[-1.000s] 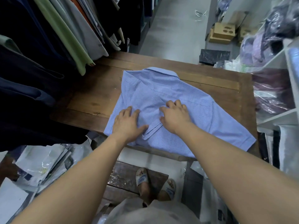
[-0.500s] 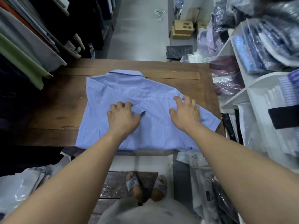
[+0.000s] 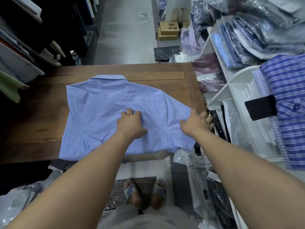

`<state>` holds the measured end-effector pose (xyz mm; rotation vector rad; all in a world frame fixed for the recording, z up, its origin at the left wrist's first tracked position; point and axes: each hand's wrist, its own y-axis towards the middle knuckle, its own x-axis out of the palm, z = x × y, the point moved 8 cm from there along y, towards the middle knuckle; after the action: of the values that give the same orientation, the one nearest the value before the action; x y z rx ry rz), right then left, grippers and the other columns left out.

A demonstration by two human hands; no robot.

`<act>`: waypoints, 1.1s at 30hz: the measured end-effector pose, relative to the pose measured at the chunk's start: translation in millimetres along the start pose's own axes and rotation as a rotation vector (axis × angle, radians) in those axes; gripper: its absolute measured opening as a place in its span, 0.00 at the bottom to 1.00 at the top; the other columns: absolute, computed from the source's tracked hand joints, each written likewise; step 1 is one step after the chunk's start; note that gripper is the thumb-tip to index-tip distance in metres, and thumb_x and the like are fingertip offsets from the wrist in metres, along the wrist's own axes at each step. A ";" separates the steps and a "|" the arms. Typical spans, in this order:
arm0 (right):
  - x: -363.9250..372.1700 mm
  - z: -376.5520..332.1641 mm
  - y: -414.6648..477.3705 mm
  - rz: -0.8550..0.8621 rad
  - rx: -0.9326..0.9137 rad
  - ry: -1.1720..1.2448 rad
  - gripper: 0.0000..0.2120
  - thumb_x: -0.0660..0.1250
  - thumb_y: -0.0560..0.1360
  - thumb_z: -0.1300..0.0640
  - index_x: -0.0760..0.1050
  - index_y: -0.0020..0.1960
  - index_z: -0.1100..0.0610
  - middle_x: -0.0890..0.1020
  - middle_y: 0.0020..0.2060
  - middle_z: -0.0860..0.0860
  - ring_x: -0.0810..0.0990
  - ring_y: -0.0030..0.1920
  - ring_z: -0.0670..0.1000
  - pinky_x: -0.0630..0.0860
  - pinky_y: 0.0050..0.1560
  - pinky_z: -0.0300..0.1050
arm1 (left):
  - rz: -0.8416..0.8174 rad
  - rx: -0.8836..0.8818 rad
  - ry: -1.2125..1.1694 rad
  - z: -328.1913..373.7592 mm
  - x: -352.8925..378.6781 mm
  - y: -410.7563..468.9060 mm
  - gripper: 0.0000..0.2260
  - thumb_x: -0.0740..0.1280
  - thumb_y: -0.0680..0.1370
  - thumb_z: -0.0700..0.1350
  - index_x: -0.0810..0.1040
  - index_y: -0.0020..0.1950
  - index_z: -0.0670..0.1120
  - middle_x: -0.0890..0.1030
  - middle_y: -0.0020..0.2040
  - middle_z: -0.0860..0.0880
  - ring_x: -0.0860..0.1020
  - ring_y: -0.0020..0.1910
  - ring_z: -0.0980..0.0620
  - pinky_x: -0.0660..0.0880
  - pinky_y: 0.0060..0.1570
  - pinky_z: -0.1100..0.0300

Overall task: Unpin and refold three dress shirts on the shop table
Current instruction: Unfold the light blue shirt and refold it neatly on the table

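Beside packed shelves (image 3: 219,96), left hand (image 3: 132,123) lies flat on shirt (image 3: 102,109), right hand (image 3: 196,123) spread on its sleeve (image 3: 177,111).

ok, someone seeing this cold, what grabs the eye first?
The light blue shirt spread across the brown wooden table, collar at the far side, sits dead centre. The left hand presses on its middle, while the right hand is at the right sleeve's end by the table's edge. To the right, white shelves are crammed with bagged shirts.
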<state>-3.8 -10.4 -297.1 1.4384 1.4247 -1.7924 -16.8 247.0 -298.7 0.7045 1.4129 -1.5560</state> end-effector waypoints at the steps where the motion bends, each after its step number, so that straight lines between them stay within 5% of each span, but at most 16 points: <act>1: -3.9 -0.2 -1.3 0.022 -0.001 0.016 0.28 0.65 0.77 0.43 0.64 0.73 0.49 0.66 0.72 0.60 0.62 0.72 0.65 0.59 0.73 0.58 | 0.001 0.000 0.007 0.6 0.1 -0.3 0.32 0.72 0.73 0.58 0.67 0.73 0.50 0.64 0.73 0.44 0.63 0.72 0.40 0.68 0.66 0.45; 4: -18.7 -6.6 -4.5 0.077 -0.053 0.167 0.16 0.66 0.75 0.54 0.73 0.61 0.57 0.77 0.62 0.59 0.75 0.63 0.64 0.74 0.58 0.52 | 0.006 0.002 0.019 1.2 -0.3 -2.6 0.33 0.72 0.74 0.59 0.66 0.75 0.50 0.63 0.75 0.44 0.63 0.72 0.40 0.68 0.66 0.45; 6: -29.2 -13.3 -6.8 0.083 -0.103 0.301 0.07 0.65 0.74 0.59 0.76 0.51 0.57 0.81 0.52 0.59 0.80 0.51 0.62 0.73 0.43 0.45 | 0.001 0.000 0.014 1.4 -0.5 -4.5 0.33 0.71 0.74 0.58 0.65 0.75 0.51 0.63 0.76 0.45 0.62 0.73 0.40 0.67 0.66 0.45; 9: -45.5 -32.8 -17.5 0.058 -0.189 0.472 0.01 0.64 0.73 0.59 0.73 0.44 0.55 0.77 0.39 0.53 0.74 0.39 0.57 0.63 0.32 0.40 | -0.010 -0.014 -0.023 1.5 -2.0 -6.2 0.30 0.69 0.76 0.56 0.66 0.76 0.51 0.62 0.76 0.45 0.61 0.73 0.41 0.66 0.67 0.46; 12: -53.3 -61.8 -32.2 -0.002 -0.274 0.668 0.11 0.63 0.73 0.60 0.63 0.35 0.54 0.69 0.31 0.49 0.67 0.31 0.52 0.58 0.29 0.42 | -0.010 -0.040 -0.105 0.1 -4.3 -5.8 0.26 0.66 0.78 0.55 0.68 0.74 0.50 0.64 0.75 0.46 0.61 0.73 0.41 0.66 0.67 0.46; 16: -49.6 -95.7 -54.6 -0.071 -0.340 0.725 0.07 0.60 0.73 0.58 0.65 0.38 0.51 0.75 0.36 0.50 0.76 0.37 0.55 0.63 0.29 0.41 | -0.040 -0.059 -0.207 -4.1 -7.8 0.5 0.24 0.62 0.80 0.57 0.70 0.74 0.50 0.67 0.74 0.45 0.62 0.72 0.40 0.66 0.68 0.46; 18: -45.8 -111.2 -66.7 -0.066 -0.414 0.611 0.01 0.61 0.75 0.57 0.69 0.45 0.51 0.78 0.43 0.51 0.80 0.45 0.58 0.66 0.35 0.43 | -0.054 -0.056 -0.260 -6.9 -11.7 8.3 0.23 0.59 0.81 0.57 0.70 0.74 0.49 0.69 0.74 0.45 0.65 0.73 0.41 0.64 0.70 0.48; 20: -41.3 -126.7 -80.4 -0.027 -0.498 0.462 0.07 0.62 0.78 0.56 0.73 0.55 0.54 0.79 0.53 0.53 0.78 0.53 0.59 0.69 0.43 0.45 | -0.072 -0.049 -0.371 -8.2 -19.8 13.9 0.21 0.58 0.83 0.55 0.74 0.71 0.46 0.75 0.70 0.45 0.72 0.67 0.43 0.68 0.68 0.50; 23: -33.1 -150.4 -101.8 0.014 -0.591 0.322 0.09 0.60 0.79 0.55 0.71 0.59 0.53 0.77 0.58 0.56 0.76 0.57 0.62 0.70 0.48 0.50 | -0.159 -0.027 -0.649 -10.0 -27.7 18.9 0.15 0.57 0.83 0.49 0.79 0.55 0.42 0.80 0.51 0.41 0.73 0.41 0.49 0.70 0.39 0.58; 24: -30.7 -156.4 -106.8 0.020 -0.598 0.316 0.08 0.59 0.80 0.56 0.70 0.58 0.53 0.76 0.58 0.57 0.76 0.57 0.62 0.69 0.47 0.50 | -0.203 -0.050 -0.744 -13.9 -27.1 20.1 0.15 0.57 0.83 0.50 0.79 0.50 0.41 0.80 0.56 0.34 0.71 0.36 0.51 0.67 0.34 0.60; 25: -29.8 -161.1 -111.0 0.021 -0.593 0.315 0.08 0.58 0.80 0.56 0.70 0.59 0.52 0.76 0.58 0.57 0.75 0.57 0.63 0.68 0.46 0.50 | -0.257 -0.091 -0.864 -19.0 -25.7 21.1 0.17 0.57 0.83 0.53 0.80 0.48 0.43 0.77 0.46 0.41 0.70 0.35 0.51 0.65 0.34 0.61; 26: -27.1 -165.2 -113.9 0.012 -0.589 0.308 0.09 0.58 0.80 0.56 0.70 0.59 0.52 0.76 0.59 0.56 0.75 0.57 0.62 0.68 0.47 0.50 | -0.307 -0.142 -0.985 -24.9 -23.9 23.5 0.20 0.56 0.82 0.58 0.80 0.42 0.48 0.71 0.47 0.50 0.71 0.37 0.50 0.66 0.37 0.60; 29: -18.7 -177.4 -125.4 0.000 -0.610 0.213 0.10 0.56 0.82 0.54 0.69 0.61 0.52 0.76 0.60 0.55 0.76 0.58 0.62 0.70 0.48 0.51 | -0.443 -0.194 -1.164 -32.4 -24.0 28.2 0.30 0.58 0.75 0.73 0.79 0.44 0.47 0.78 0.48 0.46 0.74 0.48 0.45 0.71 0.53 0.56; 31: -12.5 -182.4 -131.4 0.005 -0.608 0.211 0.09 0.56 0.82 0.54 0.70 0.60 0.54 0.75 0.60 0.56 0.76 0.58 0.62 0.72 0.51 0.53 | -0.475 -0.191 -1.113 -34.2 -26.4 30.6 0.26 0.66 0.73 0.70 0.81 0.50 0.46 0.81 0.47 0.47 0.78 0.51 0.45 0.74 0.61 0.52; 33: -3.5 -182.3 -134.2 -0.002 -0.582 0.235 0.08 0.58 0.82 0.53 0.70 0.58 0.55 0.75 0.60 0.56 0.76 0.58 0.62 0.71 0.51 0.52 | -0.475 -0.179 -1.037 -33.6 -28.1 31.1 0.12 0.69 0.77 0.54 0.78 0.44 0.46 0.79 0.38 0.47 0.78 0.43 0.46 0.75 0.54 0.54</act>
<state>-30.1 201.7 -222.4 1.3472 1.8628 -1.0872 18.0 287.7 -295.0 -0.5605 0.8959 -1.7081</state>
